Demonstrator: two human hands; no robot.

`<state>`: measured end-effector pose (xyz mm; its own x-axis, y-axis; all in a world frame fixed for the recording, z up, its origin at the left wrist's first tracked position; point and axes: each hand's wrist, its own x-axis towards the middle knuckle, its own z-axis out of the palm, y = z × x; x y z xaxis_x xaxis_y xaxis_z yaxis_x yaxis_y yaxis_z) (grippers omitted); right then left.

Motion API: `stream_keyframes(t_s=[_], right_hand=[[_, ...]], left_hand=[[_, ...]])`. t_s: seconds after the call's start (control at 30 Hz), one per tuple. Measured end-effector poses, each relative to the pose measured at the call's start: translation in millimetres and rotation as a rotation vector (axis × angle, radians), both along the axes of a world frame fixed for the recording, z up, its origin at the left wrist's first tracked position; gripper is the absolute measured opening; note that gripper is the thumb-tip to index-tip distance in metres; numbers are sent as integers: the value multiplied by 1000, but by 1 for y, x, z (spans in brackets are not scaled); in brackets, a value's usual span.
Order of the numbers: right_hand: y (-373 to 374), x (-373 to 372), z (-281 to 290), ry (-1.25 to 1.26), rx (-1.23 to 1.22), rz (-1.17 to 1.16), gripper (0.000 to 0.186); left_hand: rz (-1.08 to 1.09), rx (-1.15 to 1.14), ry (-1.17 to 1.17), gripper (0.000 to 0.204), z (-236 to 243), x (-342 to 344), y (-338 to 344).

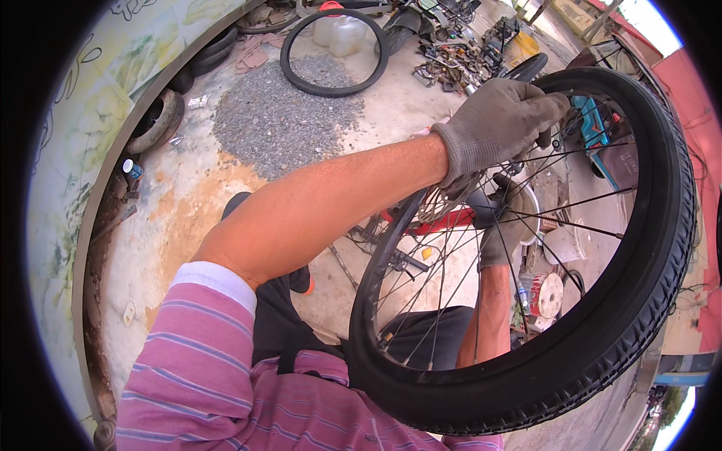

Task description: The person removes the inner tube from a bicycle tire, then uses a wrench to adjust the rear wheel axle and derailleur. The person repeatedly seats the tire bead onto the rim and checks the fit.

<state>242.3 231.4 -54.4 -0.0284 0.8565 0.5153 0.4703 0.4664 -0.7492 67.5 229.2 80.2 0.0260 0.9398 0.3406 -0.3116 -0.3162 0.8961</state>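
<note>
A bicycle wheel with a black tyre (662, 225) fills the right side, tilted toward me, with black spokes. My left hand (508, 124), in a grey glove, reaches across the wheel, fingers curled among the upper spokes above the sprockets at its centre (459, 188), gripping the wheel. My right hand (508, 222), also gloved, is seen through the spokes beside the centre, its fingers curled round a dark part that I cannot make out. A red bicycle frame (440, 223) lies behind the wheel, partly hidden.
A loose tyre (333, 91) lies by gravel (274, 124) and plastic jugs (346, 41). Bike parts (451, 56) are piled at the back. A blue item (590, 128) and a red-and-white spool (545, 293) show through the spokes. Tyres (154, 124) line a ledge at left.
</note>
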Motion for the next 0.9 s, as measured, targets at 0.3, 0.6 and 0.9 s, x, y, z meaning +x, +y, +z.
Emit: stream_keyframes(t_s=[0.3,0.6,0.9], right_hand=[[8,7,-12,272,-202,57,40],[9,11,-12,-206,286,-2,25],[3,4,-9,305,-229,94,42]], left_hand=[[52,139,34,30,-12,1,-30],[16,421,206,18,-44,-9,-83],[194,697,278,7,-74,-19,-105]])
